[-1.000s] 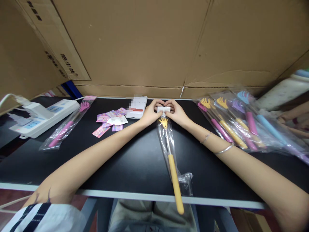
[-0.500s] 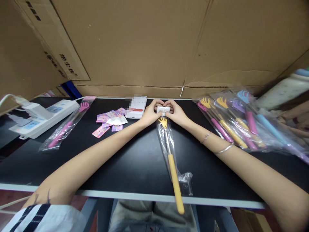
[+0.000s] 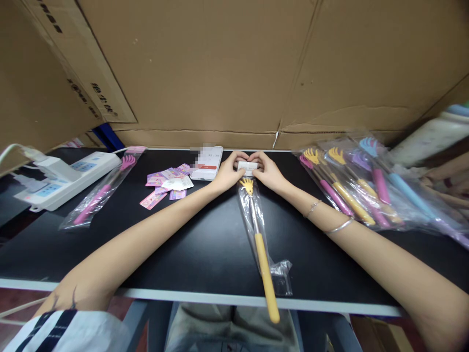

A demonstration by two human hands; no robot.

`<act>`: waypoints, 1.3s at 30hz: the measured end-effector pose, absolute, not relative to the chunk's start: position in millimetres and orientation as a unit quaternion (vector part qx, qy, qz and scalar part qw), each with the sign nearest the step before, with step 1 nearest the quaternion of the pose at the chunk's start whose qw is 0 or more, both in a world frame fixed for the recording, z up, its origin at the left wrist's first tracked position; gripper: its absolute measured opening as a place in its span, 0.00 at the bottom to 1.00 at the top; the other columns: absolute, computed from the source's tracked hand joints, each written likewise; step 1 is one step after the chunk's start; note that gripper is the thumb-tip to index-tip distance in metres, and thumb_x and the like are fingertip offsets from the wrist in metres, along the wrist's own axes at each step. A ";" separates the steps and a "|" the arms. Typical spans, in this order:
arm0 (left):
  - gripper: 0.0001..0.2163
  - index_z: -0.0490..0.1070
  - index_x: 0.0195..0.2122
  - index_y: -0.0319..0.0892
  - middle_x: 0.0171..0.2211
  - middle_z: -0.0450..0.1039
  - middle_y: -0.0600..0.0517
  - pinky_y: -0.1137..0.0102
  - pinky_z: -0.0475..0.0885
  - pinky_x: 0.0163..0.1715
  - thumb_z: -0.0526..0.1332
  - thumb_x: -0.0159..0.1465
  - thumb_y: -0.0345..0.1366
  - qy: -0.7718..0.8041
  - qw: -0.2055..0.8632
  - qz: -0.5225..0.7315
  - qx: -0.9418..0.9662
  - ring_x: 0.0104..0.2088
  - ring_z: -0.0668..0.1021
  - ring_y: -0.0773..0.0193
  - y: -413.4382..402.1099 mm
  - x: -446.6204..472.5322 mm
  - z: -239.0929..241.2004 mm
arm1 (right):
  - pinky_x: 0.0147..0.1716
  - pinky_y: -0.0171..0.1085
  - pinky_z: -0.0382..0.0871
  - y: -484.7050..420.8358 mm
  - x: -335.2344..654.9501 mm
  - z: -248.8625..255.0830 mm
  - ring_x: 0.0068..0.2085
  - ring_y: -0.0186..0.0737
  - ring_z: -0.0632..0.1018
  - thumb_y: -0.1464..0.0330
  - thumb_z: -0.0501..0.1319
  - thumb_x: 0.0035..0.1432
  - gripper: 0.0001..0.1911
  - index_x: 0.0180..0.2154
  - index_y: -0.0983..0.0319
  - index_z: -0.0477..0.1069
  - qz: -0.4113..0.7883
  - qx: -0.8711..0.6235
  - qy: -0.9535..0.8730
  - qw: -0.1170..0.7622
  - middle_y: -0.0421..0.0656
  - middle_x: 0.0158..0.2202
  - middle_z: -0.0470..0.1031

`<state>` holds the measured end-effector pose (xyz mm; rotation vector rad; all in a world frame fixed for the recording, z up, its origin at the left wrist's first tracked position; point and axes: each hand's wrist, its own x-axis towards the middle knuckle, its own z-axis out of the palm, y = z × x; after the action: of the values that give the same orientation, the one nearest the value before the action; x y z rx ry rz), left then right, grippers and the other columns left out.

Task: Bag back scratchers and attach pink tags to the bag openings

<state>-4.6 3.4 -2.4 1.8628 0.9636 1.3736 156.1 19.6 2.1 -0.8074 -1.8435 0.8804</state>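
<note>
Across the upper half of the frame stands a brown cardboard wall. Below it spreads a black tabletop with a pale front edge. At the right, several clear plastic bags, partly blurred, overlap; in them lie pink, yellow, blue and purple scratchers.

At the centre lies a yellow-handled back scratcher with a metal rod and a yellow claw-shaped head. Its long axis runs down the frame, leaning slightly right: the claw points up toward the hands, and the handle's end juts past the table edge. A clear plastic bag is around or beneath it, I cannot tell which; the handle reaches beyond the bag's lower end.

At the left sit a white power strip and, beside it, a pink scratcher in its own clear bag, claw up and right.

The left hand and right hand, both curled, pinch opposite ends of a small white label just above the claw. Left of them lie a white-screened phone and small pink-and-purple cards.
</note>
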 end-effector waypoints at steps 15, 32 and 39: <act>0.15 0.65 0.41 0.40 0.35 0.70 0.53 0.68 0.67 0.44 0.53 0.51 0.23 0.379 0.346 0.530 0.675 0.38 0.74 0.65 1.9 -4.1 -0.1 | 0.35 0.37 0.64 21.3 157.1 1.2 0.34 0.37 0.72 0.75 0.52 0.38 0.17 0.35 0.60 0.64 0.348 -0.323 -0.751 0.459 0.39 0.32 0.69; 0.10 0.67 0.43 0.42 0.37 0.72 0.52 0.77 0.70 0.30 0.53 0.65 0.40 0.366 0.416 0.463 0.691 0.35 0.76 0.69 -6.6 -3.9 9.8 | 0.35 0.37 0.70 22.6 164.0 5.7 0.32 0.34 0.71 0.67 0.62 0.42 0.13 0.28 0.59 0.58 0.484 -0.334 -0.617 0.523 0.36 0.29 0.66; 0.12 0.69 0.44 0.40 0.43 0.73 0.48 0.75 0.69 0.34 0.59 0.62 0.40 0.329 0.365 0.471 0.733 0.40 0.75 0.66 -4.3 -2.9 6.3 | 0.37 0.38 0.66 22.0 162.0 5.0 0.31 0.34 0.69 0.65 0.64 0.41 0.14 0.29 0.59 0.61 0.370 -0.349 -0.691 0.514 0.36 0.28 0.67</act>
<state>-2.9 -4.3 6.3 1.8849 0.8465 1.2101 162.0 22.0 5.0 -0.8401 -1.6600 0.8906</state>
